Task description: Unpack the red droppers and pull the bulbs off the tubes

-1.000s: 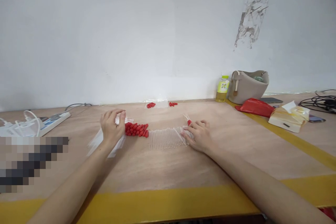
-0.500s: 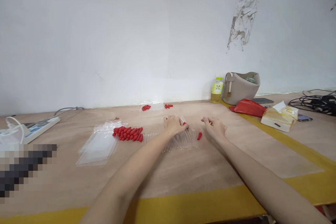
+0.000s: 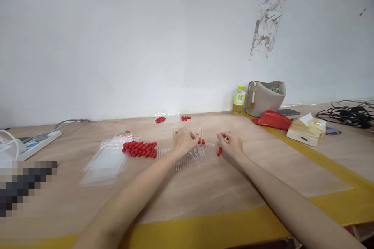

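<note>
My left hand (image 3: 184,140) is closed, its fingertips pinching thin pale tubes with red rubber bulbs (image 3: 203,141) at their lower ends. Below and beside it, a row of clear thin dropper tubes (image 3: 209,155) lies side by side on the table. My right hand (image 3: 231,143) hovers to the right of the row with fingers curled together; whatever they might hold is too small to make out. One loose red rubber bulb (image 3: 219,151) lies between that hand and the tubes. Left of the row is a pile of red bulbs (image 3: 140,149).
Clear zip bags (image 3: 102,163) lie at the left, near a power strip (image 3: 41,144). Two small groups of red bulbs (image 3: 160,119) sit by the wall. At the right stand a bottle (image 3: 239,101), a grey bag (image 3: 264,97), a red pouch (image 3: 273,120) and a tissue pack (image 3: 305,132).
Both hands have shifted slightly left, along with the whole view. My left hand has drawn back from the tubes, leaving the red bulbs at its fingertips more visible.
</note>
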